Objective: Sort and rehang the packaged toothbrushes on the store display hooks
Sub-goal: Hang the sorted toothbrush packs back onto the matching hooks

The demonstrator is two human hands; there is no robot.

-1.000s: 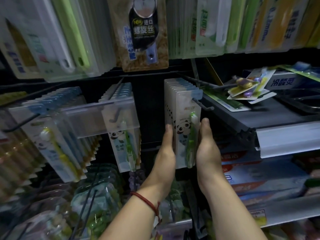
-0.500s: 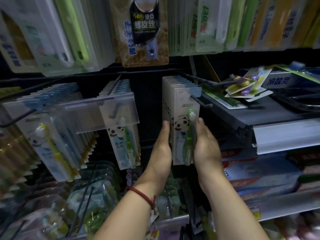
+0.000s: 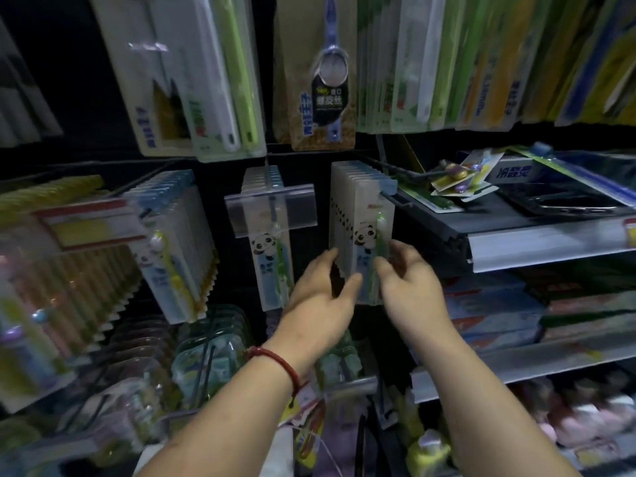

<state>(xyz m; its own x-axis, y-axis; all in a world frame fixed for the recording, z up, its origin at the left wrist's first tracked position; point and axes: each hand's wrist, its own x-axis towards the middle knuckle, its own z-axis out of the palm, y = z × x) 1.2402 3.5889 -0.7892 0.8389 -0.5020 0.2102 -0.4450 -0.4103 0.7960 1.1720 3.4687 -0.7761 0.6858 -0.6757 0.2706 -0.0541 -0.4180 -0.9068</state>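
Squaring up the stack point(image 3: 361, 222) of panda toothbrush packs appears to be your step in hand. It hangs mid-scene on a hook point(image 3: 401, 200), with the front pack close to the hook's tip. Your left hand point(image 3: 320, 290) holds the stack's lower left edge, thumb on the front face and fingers curled behind. Your right hand point(image 3: 409, 284) is half curled at the lower right edge; blur prevents confirming whether it pinches or merely touches.

Recommendation: press evenly from both sides, then slide the packs far along the hook as one block so none slips off the tip. Hold the stack level, as tilting may jam the hang holes.

Clearances: on the right, the shelf point(image 3: 516, 239) edge sits just beside the stack, so your right knuckles have little room. On the left, a dark gap separates the stack from the next row and its label holder point(image 3: 272, 215); work from that side. Loose packs point(image 3: 457, 177) lie on the shelf, far right, likely awaiting sorting. Upper packs point(image 3: 316, 108) hang near the stack's top, so lift sparingly.
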